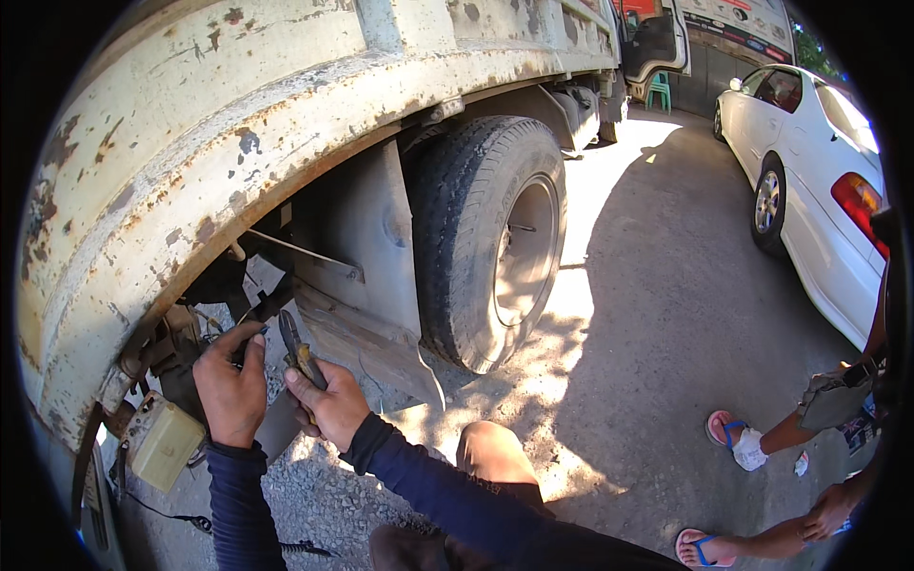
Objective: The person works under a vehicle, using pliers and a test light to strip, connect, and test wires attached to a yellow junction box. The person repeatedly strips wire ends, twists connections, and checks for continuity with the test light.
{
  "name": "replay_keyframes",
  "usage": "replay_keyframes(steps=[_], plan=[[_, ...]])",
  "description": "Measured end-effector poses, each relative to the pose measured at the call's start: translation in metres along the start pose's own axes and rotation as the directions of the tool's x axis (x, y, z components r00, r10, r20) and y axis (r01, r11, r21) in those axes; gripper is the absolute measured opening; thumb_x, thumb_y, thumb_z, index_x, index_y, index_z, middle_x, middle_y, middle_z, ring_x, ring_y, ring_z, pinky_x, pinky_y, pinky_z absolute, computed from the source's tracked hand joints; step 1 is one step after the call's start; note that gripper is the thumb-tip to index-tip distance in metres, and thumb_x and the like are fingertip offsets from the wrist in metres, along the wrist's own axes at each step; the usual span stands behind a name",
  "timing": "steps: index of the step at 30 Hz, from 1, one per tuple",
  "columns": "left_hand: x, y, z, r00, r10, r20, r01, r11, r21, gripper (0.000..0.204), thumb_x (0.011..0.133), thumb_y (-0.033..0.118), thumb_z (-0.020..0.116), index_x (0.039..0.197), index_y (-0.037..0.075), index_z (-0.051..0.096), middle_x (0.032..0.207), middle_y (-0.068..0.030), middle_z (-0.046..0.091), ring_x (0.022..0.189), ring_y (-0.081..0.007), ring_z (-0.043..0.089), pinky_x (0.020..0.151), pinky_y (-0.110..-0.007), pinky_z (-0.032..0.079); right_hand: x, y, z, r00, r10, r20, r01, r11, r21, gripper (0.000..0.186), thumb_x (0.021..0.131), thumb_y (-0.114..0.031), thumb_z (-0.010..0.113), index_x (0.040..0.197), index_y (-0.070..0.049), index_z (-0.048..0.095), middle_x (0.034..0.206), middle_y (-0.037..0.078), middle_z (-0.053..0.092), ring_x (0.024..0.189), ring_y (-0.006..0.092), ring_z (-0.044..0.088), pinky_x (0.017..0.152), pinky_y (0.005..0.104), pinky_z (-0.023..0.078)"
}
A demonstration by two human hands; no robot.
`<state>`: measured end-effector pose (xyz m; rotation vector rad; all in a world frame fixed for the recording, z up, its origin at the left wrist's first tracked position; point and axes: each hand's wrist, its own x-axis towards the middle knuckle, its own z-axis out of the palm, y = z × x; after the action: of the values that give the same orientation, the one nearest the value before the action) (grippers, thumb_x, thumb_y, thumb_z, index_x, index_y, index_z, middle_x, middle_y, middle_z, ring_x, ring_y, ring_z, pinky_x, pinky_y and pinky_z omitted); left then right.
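My right hand (328, 400) is closed round the yellow-and-dark handles of a pair of pliers (291, 333), whose dark metal jaws point up and away from me. Just left of the pliers, my left hand (231, 385) pinches something small and dark between thumb and forefinger; too little of it shows to name it. Both hands are beneath the rusty rear edge of a pale truck body (276, 114). Thin wires (208, 319) run behind my left fingers. Below that hand, a pale yellow box-shaped lamp (168, 443) hangs beside the frame.
A metal mudguard (357, 238) and a large rear tyre (457, 238) stand ahead of my hands. A dark cable (200, 521) trails over the gravel at lower left. At right are a parked white car (809, 162) and another person's legs in flip-flops (705, 547).
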<state>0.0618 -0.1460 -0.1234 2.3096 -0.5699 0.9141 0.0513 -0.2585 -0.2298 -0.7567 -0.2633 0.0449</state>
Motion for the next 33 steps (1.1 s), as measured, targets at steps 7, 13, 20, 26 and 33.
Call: replay_keyframes(steps=[7, 13, 20, 26, 33], plan=[[-0.009, -0.013, -0.004, 0.982, -0.182, -0.051, 0.181, 0.983, -0.028, 0.018, 0.095, 0.014, 0.071, 0.102, -0.002, 0.075, 0.076, -0.0089, 0.072, 0.065, -0.0119, 0.064, 0.062, -0.028, 0.051, -0.016, -0.007, -0.012, 0.938, -0.335, 0.090, 0.193, 0.287, -0.938, 0.039, 0.098, -0.035, 0.064, 0.110, 0.002, 0.058, 0.104, 0.027, 0.064, 0.101, 0.0495, 0.060, 0.086, 0.0528, 0.048], [-0.013, -0.015, -0.007, 0.987, -0.010, -0.159, 0.003, 0.999, -0.039, 0.018, 0.090, 0.011, 0.074, 0.103, -0.001, 0.077, 0.078, -0.0157, 0.073, 0.066, -0.0135, 0.066, 0.065, -0.029, 0.052, -0.016, -0.019, 0.006, 0.938, -0.307, 0.160, 0.204, 0.117, -0.972, 0.047, 0.098, -0.031, 0.064, 0.126, 0.007, 0.056, 0.124, 0.029, 0.061, 0.110, 0.0500, 0.061, 0.093, 0.0523, 0.050], [-0.018, -0.008, -0.008, 0.987, -0.031, -0.156, 0.021, 0.998, -0.065, 0.017, 0.086, 0.010, 0.070, 0.098, 0.000, 0.077, 0.092, -0.0216, 0.074, 0.086, -0.0386, 0.073, 0.078, -0.040, 0.057, -0.015, -0.022, 0.009, 0.897, -0.389, 0.209, 0.261, 0.086, -0.961, 0.036, 0.098, -0.028, 0.065, 0.113, 0.003, 0.056, 0.115, 0.025, 0.059, 0.102, 0.0497, 0.061, 0.083, 0.0539, 0.050], [-0.015, -0.012, -0.019, 0.998, 0.010, -0.061, -0.011, 1.000, -0.018, 0.015, 0.088, 0.010, 0.072, 0.098, 0.001, 0.076, 0.080, -0.0209, 0.071, 0.070, -0.0327, 0.071, 0.066, -0.037, 0.053, 0.001, -0.016, -0.010, 0.746, -0.524, 0.412, 0.400, -0.142, -0.905, 0.034, 0.097, -0.030, 0.067, 0.108, 0.000, 0.054, 0.111, 0.022, 0.056, 0.092, 0.0474, 0.061, 0.078, 0.0537, 0.049], [-0.017, -0.013, -0.022, 0.999, 0.038, -0.020, -0.040, 0.995, -0.089, 0.020, 0.083, 0.019, 0.075, 0.086, 0.000, 0.072, 0.080, -0.0229, 0.069, 0.078, -0.0431, 0.068, 0.071, -0.049, 0.052, 0.012, -0.037, -0.031, 0.854, -0.341, 0.393, 0.466, 0.165, -0.869, 0.039, 0.098, -0.040, 0.069, 0.093, -0.002, 0.060, 0.086, 0.014, 0.059, 0.075, 0.0335, 0.057, 0.070, 0.0424, 0.048]])
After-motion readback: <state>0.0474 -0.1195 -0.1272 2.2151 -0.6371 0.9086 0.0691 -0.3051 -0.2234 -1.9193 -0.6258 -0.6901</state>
